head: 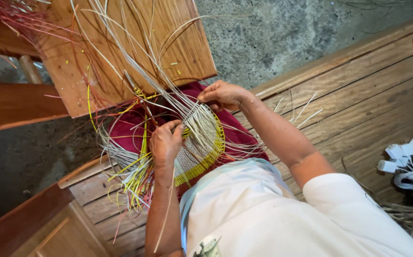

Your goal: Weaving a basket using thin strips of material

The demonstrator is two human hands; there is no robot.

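Note:
A partly woven piece (198, 151) of pale strips with a yellow border lies on my lap over dark red cloth (125, 128). My left hand (165, 143) presses on its left part and pinches a pale strip between thumb and fingers. My right hand (221, 94) grips a bundle of pale strips (145, 64) at the piece's upper edge; they fan up over a wooden board. Loose yellow strips (135, 178) hang off the left side.
A wooden board (178, 47) stands ahead, with red strips (11, 19) at the top left. I sit on a slatted wooden bench (358, 109). White coiled cord and small white blocks (404, 164) lie at the right, beside dry fibres (406, 212). Concrete floor (273, 33) lies beyond.

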